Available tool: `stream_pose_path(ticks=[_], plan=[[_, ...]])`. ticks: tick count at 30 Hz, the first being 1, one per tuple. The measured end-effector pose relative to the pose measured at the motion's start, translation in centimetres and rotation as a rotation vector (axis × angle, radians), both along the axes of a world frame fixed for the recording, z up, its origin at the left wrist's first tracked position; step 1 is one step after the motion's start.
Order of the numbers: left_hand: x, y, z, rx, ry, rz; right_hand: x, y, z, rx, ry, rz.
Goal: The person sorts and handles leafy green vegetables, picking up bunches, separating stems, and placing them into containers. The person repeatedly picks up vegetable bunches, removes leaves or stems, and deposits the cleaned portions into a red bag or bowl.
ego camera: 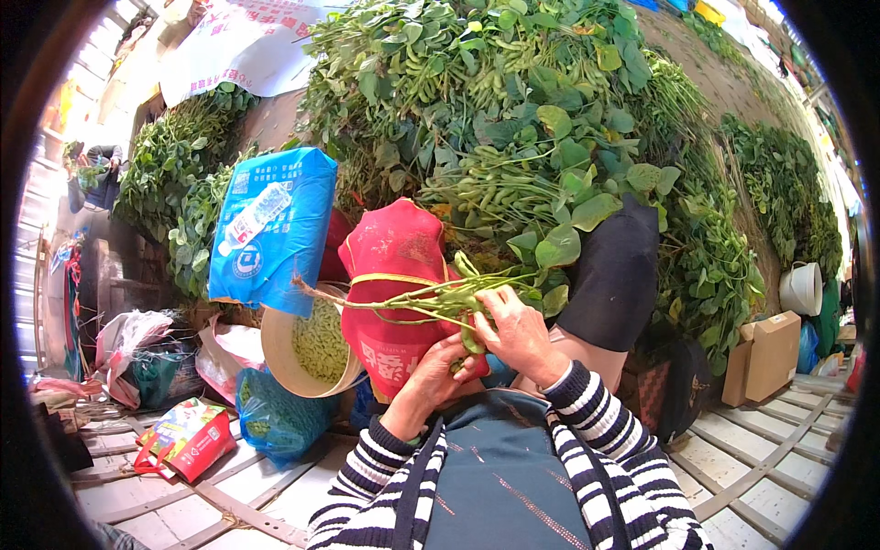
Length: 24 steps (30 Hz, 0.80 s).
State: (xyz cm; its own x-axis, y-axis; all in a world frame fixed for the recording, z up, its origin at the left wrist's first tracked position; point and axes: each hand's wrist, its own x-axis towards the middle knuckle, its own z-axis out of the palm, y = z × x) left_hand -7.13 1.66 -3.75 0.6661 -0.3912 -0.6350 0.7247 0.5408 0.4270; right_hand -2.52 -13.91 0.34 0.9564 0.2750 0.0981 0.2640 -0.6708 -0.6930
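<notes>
A pulled soybean plant with green stems, pods and a brown root lies across my lap, its root pointing left. My right hand has its fingers closed on the stems and pods near the plant's right part. Just below, my left hand holds green pods between thumb and fingers, close to the right fingertips. A red cloth with a yellow string covers my left knee. Beside it on the left stands a pale bucket holding shelled green beans. A blue printed pack rises over the bucket's rim.
A large heap of soybean plants lies in front of me. Left are a blue plastic bag, a red printed bag and sacks. Cardboard boxes and a white bucket stand right. Another person is far left.
</notes>
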Motion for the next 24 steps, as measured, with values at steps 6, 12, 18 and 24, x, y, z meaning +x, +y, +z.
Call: stream_pose_path(ticks=[6,12,18,24], plan=[[-0.1,1.2,2.3,0.047,-0.25,-0.281,1.4,0.9,1.5,0.076,-0.041,-0.005],[0.4,1.8,5.5,-0.028,-0.335,-0.168,4.1,2.2,1.6,0.128,-0.101,-0.14],[2.3,0.3,7.3,0.041,-0.216,0.113,6.5,2.7,-0.8,0.071,0.02,0.043],[2.7,1.0,4.2,-0.061,-0.134,0.226,3.8,1.9,2.3,0.109,-0.126,0.107]])
